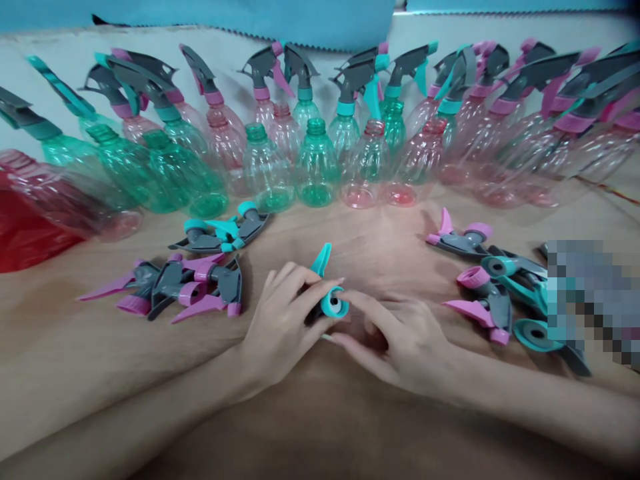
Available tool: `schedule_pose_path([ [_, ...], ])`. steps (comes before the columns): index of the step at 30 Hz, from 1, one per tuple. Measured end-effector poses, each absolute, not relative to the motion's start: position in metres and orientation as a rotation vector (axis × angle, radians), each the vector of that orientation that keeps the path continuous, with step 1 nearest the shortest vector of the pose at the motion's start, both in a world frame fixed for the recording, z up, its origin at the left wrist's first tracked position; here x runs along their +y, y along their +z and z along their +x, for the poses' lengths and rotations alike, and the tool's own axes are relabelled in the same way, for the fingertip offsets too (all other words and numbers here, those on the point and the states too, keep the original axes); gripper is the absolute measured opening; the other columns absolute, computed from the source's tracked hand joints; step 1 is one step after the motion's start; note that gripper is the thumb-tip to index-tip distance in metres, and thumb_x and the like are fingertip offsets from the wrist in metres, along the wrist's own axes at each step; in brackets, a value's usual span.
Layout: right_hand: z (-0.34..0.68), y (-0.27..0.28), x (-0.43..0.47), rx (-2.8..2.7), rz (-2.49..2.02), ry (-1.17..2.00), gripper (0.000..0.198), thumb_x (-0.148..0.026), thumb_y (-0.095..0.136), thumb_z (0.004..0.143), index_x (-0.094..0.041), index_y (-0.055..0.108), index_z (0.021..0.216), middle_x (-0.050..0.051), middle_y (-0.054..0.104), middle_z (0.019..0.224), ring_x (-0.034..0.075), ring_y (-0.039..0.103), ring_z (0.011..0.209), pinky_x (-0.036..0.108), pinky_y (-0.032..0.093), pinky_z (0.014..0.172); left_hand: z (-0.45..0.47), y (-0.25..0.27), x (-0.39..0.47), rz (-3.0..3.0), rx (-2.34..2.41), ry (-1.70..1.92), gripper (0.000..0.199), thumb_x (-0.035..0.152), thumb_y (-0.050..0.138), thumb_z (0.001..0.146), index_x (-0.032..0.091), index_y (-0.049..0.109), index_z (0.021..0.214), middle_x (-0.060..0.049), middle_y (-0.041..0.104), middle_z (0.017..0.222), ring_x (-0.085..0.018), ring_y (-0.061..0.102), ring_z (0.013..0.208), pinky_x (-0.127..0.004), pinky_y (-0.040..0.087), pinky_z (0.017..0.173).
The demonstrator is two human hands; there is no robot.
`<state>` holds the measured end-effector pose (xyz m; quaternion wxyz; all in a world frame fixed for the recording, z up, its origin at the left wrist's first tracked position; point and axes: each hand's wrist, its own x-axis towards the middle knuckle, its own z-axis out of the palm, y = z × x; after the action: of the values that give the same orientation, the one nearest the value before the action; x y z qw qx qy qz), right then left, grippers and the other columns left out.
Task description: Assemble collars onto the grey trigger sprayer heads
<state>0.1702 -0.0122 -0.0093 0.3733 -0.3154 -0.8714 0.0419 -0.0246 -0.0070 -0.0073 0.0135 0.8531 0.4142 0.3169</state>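
Note:
My left hand (283,320) is closed around a trigger spray head (334,303), grey with a turquoise collar and a turquoise trigger (323,259) pointing away from me. The collar's open end faces me, showing a white ring and dark hole inside. My right hand (405,333) is beside it. Its index fingertip is at the collar's right edge, and the thumb, apart from the index finger, is just below. The other right fingers are curled and blurred. A small pale sliver by the right thumb tip is too small to make out.
Loose spray heads lie in a left pile (195,287) and a right pile (487,300). Behind stand several clear green and pink bottles (317,167), some uncapped, others with spray heads. A red plastic bag (35,230) lies left. A pixelated patch covers the right.

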Motion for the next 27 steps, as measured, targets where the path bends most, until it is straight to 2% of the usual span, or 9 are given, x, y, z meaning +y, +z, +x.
schedule_pose_path([
  [5, 0.171, -0.012, -0.014, -2.220, -0.735, 0.495, 0.042, -0.033, 0.051, 0.093, -0.006, 0.045, 0.126, -0.009, 0.051, 0.054, 0.008, 0.045, 0.041, 0.021, 0.040, 0.045, -0.024, -0.005, -0.006, 2.616, 1.253, 0.999, 0.032, 0.033, 0.061, 0.090, 0.018, 0.060, 0.118, -0.004, 0.059, 0.090, -0.019, 0.052, 0.085, -0.033, 0.045, 0.073],
  [7, 0.173, -0.013, -0.009, -2.252, -0.693, 0.403, 0.041, -0.033, 0.053, 0.093, -0.008, 0.045, 0.125, -0.006, 0.056, 0.057, 0.009, 0.048, 0.044, 0.023, 0.040, 0.047, -0.023, -0.004, -0.005, 2.609, 1.206, 0.989, 0.032, 0.033, 0.060, 0.091, 0.017, 0.060, 0.119, -0.004, 0.059, 0.091, -0.018, 0.052, 0.084, -0.032, 0.046, 0.073],
  [11, 0.175, -0.012, 0.003, -2.329, -0.619, 0.232, 0.023, -0.027, 0.054, 0.093, -0.016, 0.049, 0.112, -0.002, 0.064, 0.064, 0.014, 0.058, 0.054, 0.027, 0.042, 0.053, -0.023, -0.001, -0.003, 2.573, 1.105, 0.963, 0.029, 0.025, 0.059, 0.092, 0.019, 0.059, 0.121, -0.004, 0.061, 0.094, -0.018, 0.052, 0.086, -0.031, 0.047, 0.076],
  [19, 0.172, -0.013, 0.005, -2.266, -0.618, 0.317, 0.015, -0.028, 0.055, 0.092, -0.017, 0.045, 0.096, 0.000, 0.063, 0.070, 0.010, 0.048, 0.046, 0.024, 0.034, 0.044, -0.022, 0.001, -0.001, 2.475, 1.043, 0.963, 0.024, 0.016, 0.061, 0.089, 0.022, 0.064, 0.113, -0.003, 0.060, 0.090, -0.017, 0.051, 0.085, -0.030, 0.047, 0.073],
  [24, 0.177, -0.013, 0.007, -2.200, -0.630, 0.418, 0.019, -0.028, 0.058, 0.090, -0.018, 0.047, 0.101, -0.006, 0.057, 0.063, 0.007, 0.047, 0.046, 0.021, 0.038, 0.046, -0.022, 0.000, -0.001, 2.439, 1.055, 1.018, 0.021, 0.023, 0.065, 0.088, 0.021, 0.065, 0.109, -0.003, 0.061, 0.091, -0.017, 0.054, 0.085, -0.031, 0.047, 0.073],
  [27, 0.183, -0.002, 0.013, -2.168, -0.657, 0.464, 0.009, -0.024, 0.056, 0.091, -0.018, 0.051, 0.096, -0.005, 0.058, 0.064, 0.007, 0.052, 0.051, 0.020, 0.042, 0.051, -0.022, 0.001, -0.001, 2.435, 1.057, 1.028, 0.022, 0.026, 0.068, 0.086, 0.020, 0.065, 0.107, -0.003, 0.063, 0.090, -0.017, 0.055, 0.084, -0.031, 0.048, 0.073],
])
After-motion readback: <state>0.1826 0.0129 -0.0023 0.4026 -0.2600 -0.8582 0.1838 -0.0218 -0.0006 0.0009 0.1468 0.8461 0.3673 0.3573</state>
